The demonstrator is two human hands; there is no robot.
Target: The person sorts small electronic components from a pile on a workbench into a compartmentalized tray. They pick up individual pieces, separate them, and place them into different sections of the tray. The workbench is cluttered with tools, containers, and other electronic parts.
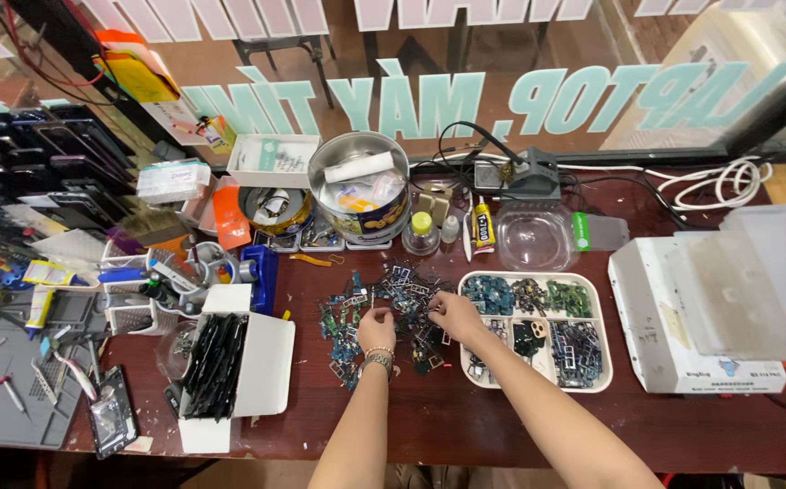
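I observed both hands working in a loose pile of small parts [384, 312] spread on the dark red table [465, 426], just left of the white sorting tray [603, 378]. The left hand [376, 328] rested on the pile with its fingers curled together; I could not tell whether they had pinched a piece. The right hand [456, 315] lay at the pile's right edge, close to the tray, its fingertips drawn together over the parts, again with any grip hidden beneath the knuckles.

The tray's compartments held like with like: green boards in the upper cells, dark frames in the lower. Its place beside the pile appeared to me to keep each sorted piece within a short reach.

The parts themselves were too small to identify singly. A round tin [361, 186] of oddments, a glue tube [482, 226] and a clear bowl [535, 237] stood behind. The white box [683, 317] at right was partly covered by a cloudy plastic lid and cut off by the frame.
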